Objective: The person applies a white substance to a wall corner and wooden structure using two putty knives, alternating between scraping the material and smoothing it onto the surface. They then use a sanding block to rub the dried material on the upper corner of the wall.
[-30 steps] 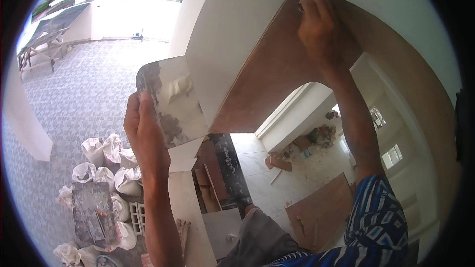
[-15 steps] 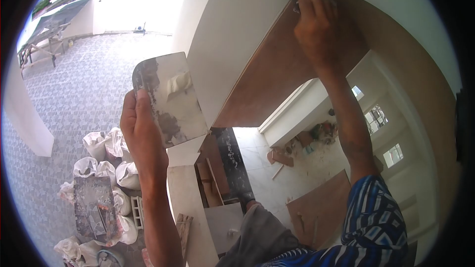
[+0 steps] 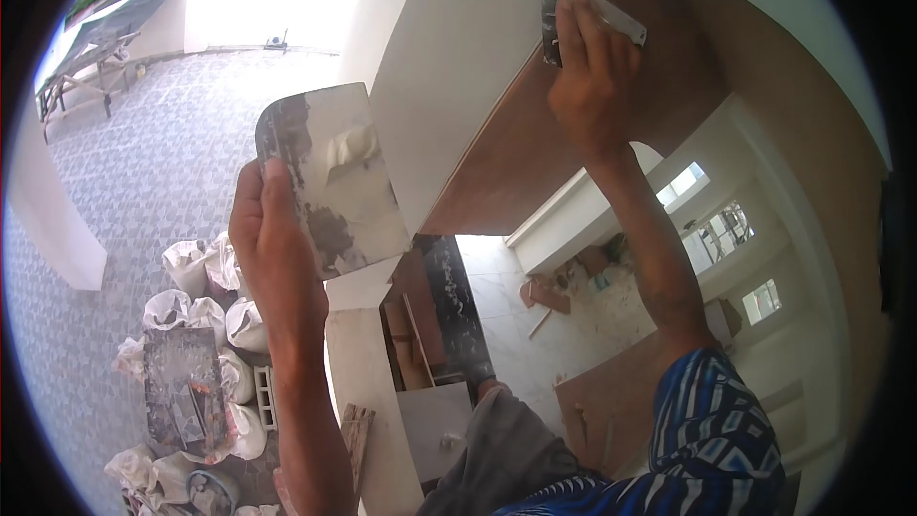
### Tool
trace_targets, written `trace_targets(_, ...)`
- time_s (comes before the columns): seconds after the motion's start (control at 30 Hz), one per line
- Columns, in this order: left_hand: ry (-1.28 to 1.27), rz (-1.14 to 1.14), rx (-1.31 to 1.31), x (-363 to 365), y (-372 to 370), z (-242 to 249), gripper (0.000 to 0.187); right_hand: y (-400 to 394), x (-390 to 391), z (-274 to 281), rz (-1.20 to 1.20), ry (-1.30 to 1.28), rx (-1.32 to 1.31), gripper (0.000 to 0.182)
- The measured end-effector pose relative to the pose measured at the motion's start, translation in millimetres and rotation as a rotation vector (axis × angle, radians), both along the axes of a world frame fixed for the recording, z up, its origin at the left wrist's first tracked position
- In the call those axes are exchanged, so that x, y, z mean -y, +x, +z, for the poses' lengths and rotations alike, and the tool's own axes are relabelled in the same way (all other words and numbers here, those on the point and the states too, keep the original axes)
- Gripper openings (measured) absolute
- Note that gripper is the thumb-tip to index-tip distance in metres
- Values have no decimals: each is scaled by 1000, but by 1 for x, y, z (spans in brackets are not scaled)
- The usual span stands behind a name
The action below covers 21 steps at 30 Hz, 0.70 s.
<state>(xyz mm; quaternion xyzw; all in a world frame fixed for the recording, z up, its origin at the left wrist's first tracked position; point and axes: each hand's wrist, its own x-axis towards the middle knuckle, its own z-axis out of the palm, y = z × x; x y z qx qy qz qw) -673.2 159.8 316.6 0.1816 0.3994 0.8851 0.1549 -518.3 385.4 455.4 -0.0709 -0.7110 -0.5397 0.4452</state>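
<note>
My left hand [image 3: 272,229] grips a flat plastering board [image 3: 363,205] by its dark, stained edge, thumb on top. A lump of pale putty [image 3: 351,151] sits on the board's smeared face. Up high, my right hand [image 3: 594,72] is closed around a putty knife [image 3: 621,21], its dark part showing left of the fingers and a greyish blade to the right. The knife is right at the edge where the white wall [image 3: 449,57] meets the brown wooden panel [image 3: 535,119].
Below left, white sacks [image 3: 248,325] surround a stained board [image 3: 181,387], with a bucket [image 3: 212,492] nearby. A dark plank [image 3: 447,301] lies beneath me, beside a tiled floor [image 3: 497,277] with debris. A sawhorse-like stand [image 3: 81,86] is on the far terrace.
My right hand has moved down and left with the putty knife, from the upper corner along the panel's edge. The left hand still holds the plastering board in nearly the same place.
</note>
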Motion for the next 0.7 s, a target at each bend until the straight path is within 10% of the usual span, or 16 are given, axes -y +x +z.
trace_targets(0.53,20,-91,45,-4,7,2,28,0,-7,-74,-38,-3,26,36)
trace_targets(0.7,32,-106,35,-11,10,4,28,34,38,-82,38,-345,259,48)
